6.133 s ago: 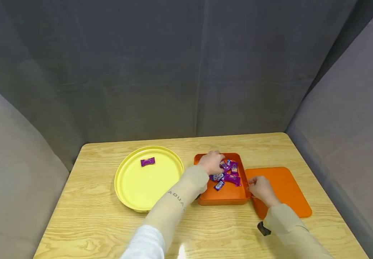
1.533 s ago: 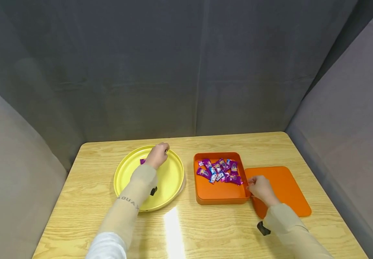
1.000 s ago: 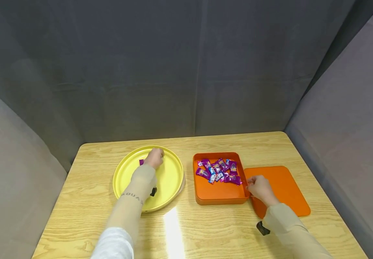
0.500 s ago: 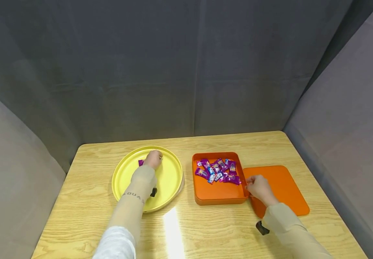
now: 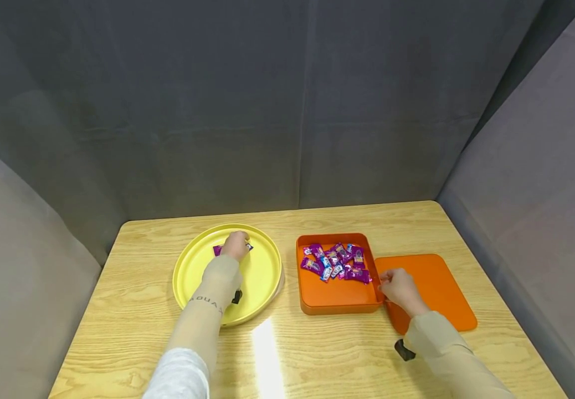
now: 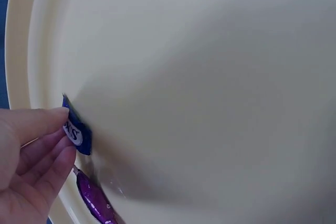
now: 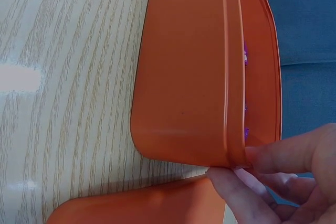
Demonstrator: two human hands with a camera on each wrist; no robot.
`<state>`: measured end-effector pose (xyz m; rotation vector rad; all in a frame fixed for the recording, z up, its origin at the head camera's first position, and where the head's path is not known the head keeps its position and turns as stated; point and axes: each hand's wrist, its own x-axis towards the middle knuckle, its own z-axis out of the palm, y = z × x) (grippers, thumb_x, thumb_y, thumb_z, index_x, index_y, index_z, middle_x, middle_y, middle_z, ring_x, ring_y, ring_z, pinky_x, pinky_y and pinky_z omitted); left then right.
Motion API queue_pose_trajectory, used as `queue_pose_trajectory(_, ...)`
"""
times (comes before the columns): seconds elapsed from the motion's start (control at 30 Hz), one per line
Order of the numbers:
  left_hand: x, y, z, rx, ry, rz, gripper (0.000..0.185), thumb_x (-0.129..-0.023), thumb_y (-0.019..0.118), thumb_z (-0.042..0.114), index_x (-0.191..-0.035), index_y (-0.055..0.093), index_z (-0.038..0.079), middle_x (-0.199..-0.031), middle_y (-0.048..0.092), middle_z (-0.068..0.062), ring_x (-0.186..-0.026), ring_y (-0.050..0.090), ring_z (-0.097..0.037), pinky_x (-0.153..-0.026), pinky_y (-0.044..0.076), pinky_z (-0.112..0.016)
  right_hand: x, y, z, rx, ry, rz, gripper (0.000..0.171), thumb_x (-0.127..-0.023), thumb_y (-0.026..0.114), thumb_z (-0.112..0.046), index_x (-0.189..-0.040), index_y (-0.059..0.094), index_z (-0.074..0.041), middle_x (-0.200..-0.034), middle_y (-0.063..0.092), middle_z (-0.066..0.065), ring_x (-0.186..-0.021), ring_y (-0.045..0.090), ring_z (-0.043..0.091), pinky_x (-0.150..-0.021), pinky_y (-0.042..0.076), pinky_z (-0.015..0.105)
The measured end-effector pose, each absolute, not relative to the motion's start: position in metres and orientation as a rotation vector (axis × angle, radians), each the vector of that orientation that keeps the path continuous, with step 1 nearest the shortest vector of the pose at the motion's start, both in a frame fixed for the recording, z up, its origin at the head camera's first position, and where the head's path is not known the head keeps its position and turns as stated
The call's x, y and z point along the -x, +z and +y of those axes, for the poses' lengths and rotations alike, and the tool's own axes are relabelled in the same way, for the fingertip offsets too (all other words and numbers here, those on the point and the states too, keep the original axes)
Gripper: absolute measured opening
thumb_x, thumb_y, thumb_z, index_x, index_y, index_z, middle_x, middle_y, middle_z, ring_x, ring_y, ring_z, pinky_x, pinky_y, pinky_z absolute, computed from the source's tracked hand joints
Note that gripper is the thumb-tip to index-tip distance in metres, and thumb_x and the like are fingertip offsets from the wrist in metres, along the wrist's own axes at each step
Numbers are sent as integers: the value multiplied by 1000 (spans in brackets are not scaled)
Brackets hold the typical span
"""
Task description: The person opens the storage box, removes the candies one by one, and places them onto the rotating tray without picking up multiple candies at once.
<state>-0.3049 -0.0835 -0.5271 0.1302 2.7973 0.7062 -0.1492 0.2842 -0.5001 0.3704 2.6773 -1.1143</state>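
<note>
- Blue-wrapped candy (image 6: 77,134): a small flat foil packet with white lettering, pinched at one end between the thumb and fingertips of the left hand (image 5: 236,245). It sits low over the far part of the yellow plate (image 5: 262,271), at or just above the surface; actual contact cannot be told.
- A purple-wrapped candy (image 6: 96,201) lies on the plate just beside the left hand, near the rim.
- The plate is round, smooth, glossy plastic with a raised lip.
- Right hand (image 5: 401,289): fingers curl onto the near right corner of the orange box (image 5: 339,296), thumb and fingertips (image 7: 286,153) gripping its rim.
- The box is a rounded square of matte orange plastic with shallow walls. A heap of purple and blue candies (image 5: 337,261) fills its far half.
- The orange lid (image 5: 442,293) lies flat on the table (image 5: 317,354) just right of the box, partly under the right wrist.
- The table is pale wood-grain laminate with a bright glare patch near the front edge.
- Risk, as judged: the slick foil could skid on the glossy plate and slide toward the lip if it is let go from a height.
- Risk: the light box could shift or tip its heap if the right hand pulls at the corner.
</note>
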Motion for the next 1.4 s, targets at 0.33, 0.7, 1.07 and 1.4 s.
queue_pose_trajectory(0.33, 307, -527, -84, -153, 726, 2790, 33, -86, 57, -1, -118, 58, -1, -120, 57, -17, -110, 53, -32, -92, 44, -39, 149, -497, 284, -364, -1114, 2667, 28, -82, 55, 4, -106, 53, 18, -83, 58, 18, -62, 50, 17, -57, 52, 30)
queue_pose_trajectory(0.7, 313, -515, -78, -375, 781, 2878, 41, -84, 57, 14, -122, 54, -1, -129, 45, -21, -119, 43, -37, -97, 39, -44, 149, -496, 284, -361, -1124, 2656, 28, -82, 55, 4, -106, 53, 19, -80, 56, 17, -62, 50, 18, -59, 54, 32)
queue_pose_trajectory(1.07, 307, -494, -43, -587, 459, 2980, 58, -85, 59, 35, -135, 44, 9, -140, 37, -14, -130, 30, -33, -106, 23, -51, 150, -497, 282, -380, -1108, 2654, 29, -82, 56, 3, -107, 54, 17, -79, 56, 15, -61, 49, 17, -58, 53, 30)
queue_pose_trajectory(1.4, 302, -487, 4, -717, 307, 2916, 69, -84, 55, 48, -142, 33, 18, -148, 27, -9, -136, 20, -31, -108, 13, -53, 149, -496, 282, -382, -1115, 2655, 27, -81, 55, 5, -105, 54, 17, -77, 55, 14, -61, 50, 17, -58, 54, 31)
